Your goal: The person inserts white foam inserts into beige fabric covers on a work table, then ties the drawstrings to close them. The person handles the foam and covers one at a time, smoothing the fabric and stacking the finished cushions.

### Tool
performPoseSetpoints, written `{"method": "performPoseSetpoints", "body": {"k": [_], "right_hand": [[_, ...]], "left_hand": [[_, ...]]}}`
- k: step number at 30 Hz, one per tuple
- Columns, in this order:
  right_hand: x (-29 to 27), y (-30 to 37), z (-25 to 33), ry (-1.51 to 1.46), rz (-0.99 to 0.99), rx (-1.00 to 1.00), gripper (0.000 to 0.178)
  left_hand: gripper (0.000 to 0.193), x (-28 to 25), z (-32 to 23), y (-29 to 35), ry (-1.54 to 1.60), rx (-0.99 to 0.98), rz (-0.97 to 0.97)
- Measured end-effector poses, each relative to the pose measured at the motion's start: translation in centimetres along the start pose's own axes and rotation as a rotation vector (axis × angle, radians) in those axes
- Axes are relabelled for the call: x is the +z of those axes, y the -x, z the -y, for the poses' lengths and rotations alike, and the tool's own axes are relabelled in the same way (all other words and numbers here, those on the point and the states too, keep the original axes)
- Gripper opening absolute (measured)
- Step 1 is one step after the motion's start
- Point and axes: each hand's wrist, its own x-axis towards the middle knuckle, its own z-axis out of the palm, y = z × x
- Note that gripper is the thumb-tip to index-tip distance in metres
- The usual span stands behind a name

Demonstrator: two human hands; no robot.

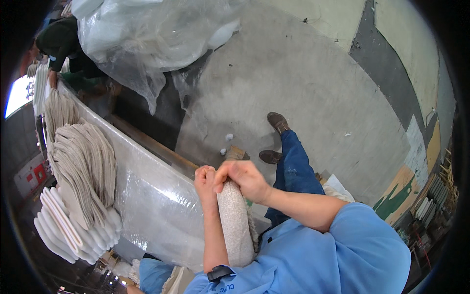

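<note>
A long, padded piece in beige woven fabric lies upright against my front, its rounded far end at my hands. My left hand is closed at that end, on its left side, with the fingers curled. Right beside it, my right hand is closed over the top of the same end, thumb and fingers bent inward. The fingertips of both hands nearly meet. What lies under them is partly hidden.
To the left runs a table covered in shiny plastic film. On it are stacked beige fabric covers and white padded pieces. A large clear plastic bag bulges beyond. Another person stands at the table's far end.
</note>
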Motion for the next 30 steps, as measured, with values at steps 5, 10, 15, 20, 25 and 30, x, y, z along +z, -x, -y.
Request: {"method": "performPoseSetpoints", "body": {"k": [5, 10, 15, 20, 25, 30], "right_hand": [[-1.6, -2.3, -2.6, 0.055, 0.017, 0.03, 0.067], [-2.8, -3.5, -6.2, -0.123, -0.136, 0.206, 0.067], [-3.2, -2.7, -6.1, 0.079, -0.138, 0.223, 0.062], [-3.4, -1.2, -4.5, 0.025, -0.414, 0.35, 0.056], [-2.6, -1.5, -4.5, 0.096, -0.366, 0.294, 0.052], [-2.1, -3.3, -1.1, 0.407, 0.144, 0.486, 0.043]], "left_hand": [[0.023, 1.0, -1.9, 0.2, -0.112, 0.041, -0.036], [0.022, 2.0, -3.4, 0.7, -0.05, -0.16, -0.079], [0.03, -2.8, -2.6, 3.7, 0.133, 0.08, -0.045], [0.043, -14.8, -5.0, 23.2, -0.057, -0.069, 0.247], [0.051, -17.3, -1.1, 37.3, 0.004, -0.297, 0.08], [0.052, -13.4, 10.0, 37.9, 0.176, -0.335, -0.083]]}}
